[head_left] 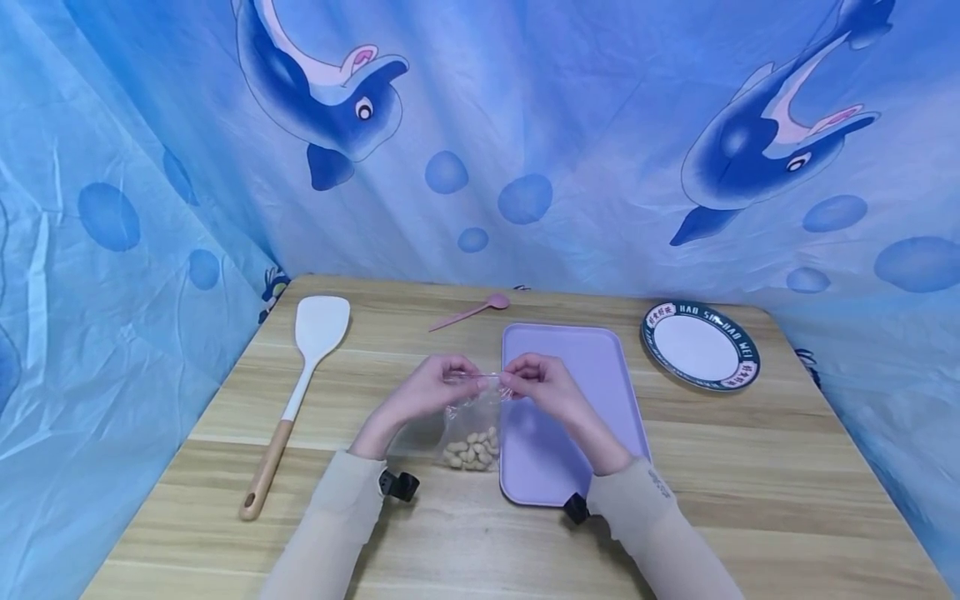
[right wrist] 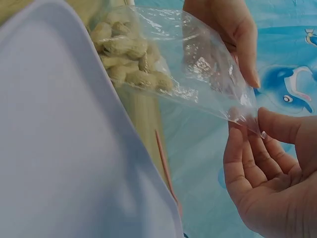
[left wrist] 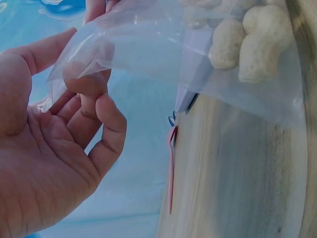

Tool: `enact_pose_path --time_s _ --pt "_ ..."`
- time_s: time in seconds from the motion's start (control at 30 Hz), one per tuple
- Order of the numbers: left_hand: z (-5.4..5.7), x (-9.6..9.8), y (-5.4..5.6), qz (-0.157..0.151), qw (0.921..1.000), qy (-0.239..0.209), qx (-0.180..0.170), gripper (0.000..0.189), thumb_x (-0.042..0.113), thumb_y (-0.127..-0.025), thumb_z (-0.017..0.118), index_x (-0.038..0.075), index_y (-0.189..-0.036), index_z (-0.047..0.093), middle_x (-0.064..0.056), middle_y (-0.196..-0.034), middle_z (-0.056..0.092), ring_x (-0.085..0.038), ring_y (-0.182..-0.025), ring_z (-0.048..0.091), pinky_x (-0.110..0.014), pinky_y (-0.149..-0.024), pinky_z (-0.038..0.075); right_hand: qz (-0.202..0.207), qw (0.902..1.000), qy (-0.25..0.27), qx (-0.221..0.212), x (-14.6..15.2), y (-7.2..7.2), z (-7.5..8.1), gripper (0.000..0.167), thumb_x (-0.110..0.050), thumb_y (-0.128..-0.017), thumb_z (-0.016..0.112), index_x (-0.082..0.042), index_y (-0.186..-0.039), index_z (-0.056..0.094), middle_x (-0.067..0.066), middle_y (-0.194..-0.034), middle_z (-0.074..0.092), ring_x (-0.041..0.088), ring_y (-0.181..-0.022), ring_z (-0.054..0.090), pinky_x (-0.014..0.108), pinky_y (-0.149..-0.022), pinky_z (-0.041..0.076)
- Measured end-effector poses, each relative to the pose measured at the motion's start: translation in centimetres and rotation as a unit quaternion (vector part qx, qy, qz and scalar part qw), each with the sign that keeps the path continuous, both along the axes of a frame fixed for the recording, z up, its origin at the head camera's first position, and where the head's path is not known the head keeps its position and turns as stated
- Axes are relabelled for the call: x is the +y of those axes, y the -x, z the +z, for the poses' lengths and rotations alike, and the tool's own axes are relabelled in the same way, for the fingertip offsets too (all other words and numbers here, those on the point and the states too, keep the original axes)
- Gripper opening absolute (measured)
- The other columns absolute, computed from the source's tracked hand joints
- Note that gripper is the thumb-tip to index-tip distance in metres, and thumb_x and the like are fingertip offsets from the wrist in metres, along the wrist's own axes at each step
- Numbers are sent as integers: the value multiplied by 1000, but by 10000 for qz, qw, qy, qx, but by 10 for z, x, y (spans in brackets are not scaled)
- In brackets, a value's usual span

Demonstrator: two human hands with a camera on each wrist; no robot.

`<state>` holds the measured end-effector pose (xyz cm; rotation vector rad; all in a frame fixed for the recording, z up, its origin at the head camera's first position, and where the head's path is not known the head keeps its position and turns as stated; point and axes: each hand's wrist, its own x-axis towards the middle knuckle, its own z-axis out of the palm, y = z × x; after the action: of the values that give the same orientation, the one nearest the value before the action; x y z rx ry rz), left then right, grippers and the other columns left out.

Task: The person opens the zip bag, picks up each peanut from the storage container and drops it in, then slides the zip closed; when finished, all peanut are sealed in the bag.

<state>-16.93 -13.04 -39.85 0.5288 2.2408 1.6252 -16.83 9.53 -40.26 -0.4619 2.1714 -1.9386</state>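
A clear plastic bag [head_left: 468,412] with shelled-in peanuts [head_left: 472,452] in its bottom hangs between both hands, left of centre in the head view. My left hand [head_left: 429,390] pinches the bag's top edge on the left side. At the opposite top corner, my right hand [head_left: 553,390] grips the film between thumb and fingers, as the right wrist view also shows. Through the film, the peanuts [right wrist: 131,54] bunch together beside the tray. In the left wrist view the bag film [left wrist: 143,44] drapes over the left fingers [left wrist: 111,126] and partly covers them.
A purple tray [head_left: 573,367] lies right of the bag, under the right hand. Farther right is a plate [head_left: 696,346] with a dark green patterned rim. A pink spoon [head_left: 468,313] lies behind the bag; a white spatula [head_left: 321,329] with wooden handle lies left.
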Motion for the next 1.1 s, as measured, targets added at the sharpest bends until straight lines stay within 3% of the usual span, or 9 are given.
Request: enact_pose_path --time_s 0.33,0.53,0.67,0.77,0.93,1.1 --pt "0 1 -2 212 9989 269 333 18 16 -91 71 0 -100 71 -10 -102 70 -25 -92 68 -39 -80 57 -210 9995 224 -73 -5 -1 -8 13 1 -92 68 12 -99 64 6 -79 71 12 -70 67 27 -69 56" --pt "2 2 -2 225 9986 356 324 18 17 -92 70 1 -100 71 -10 -102 70 -24 -92 68 -39 -81 57 -288 9994 198 -1 -8 -1 -9 15 1 -91 68 13 -99 64 9 -79 72 12 -69 67 26 -68 56" --pt "3 4 -3 299 9981 403 363 18 16 -92 70 0 -99 71 -10 -102 70 -24 -92 68 -38 -82 56 -265 9995 183 -26 -10 -1 -9 21 1 -92 67 15 -108 62 11 -82 72 11 -71 68 27 -69 56" --pt "3 4 -3 330 9979 392 384 18 16 -92 70 0 -99 71 -10 -100 70 -23 -88 68 -35 -77 57 -211 9994 81 -263 -11 -1 -9 26 -2 -93 67 14 -114 62 10 -85 73 11 -74 68 27 -72 55" --pt "4 3 -3 371 9974 386 482 17 16 -92 70 1 -98 73 -9 -95 71 -21 -77 67 -33 -68 56 -179 9976 -97 -662 -10 -3 -9 24 -7 -94 67 12 -108 67 2 -84 72 11 -76 66 29 -76 54" --pt "5 2 -3 482 9951 544 673 14 15 -92 69 2 -95 75 -5 -86 70 -13 -62 58 -28 -56 50 -188 9977 -109 -647 -10 -3 -9 23 -4 -93 67 15 -107 67 2 -81 71 9 -75 64 30 -76 54"
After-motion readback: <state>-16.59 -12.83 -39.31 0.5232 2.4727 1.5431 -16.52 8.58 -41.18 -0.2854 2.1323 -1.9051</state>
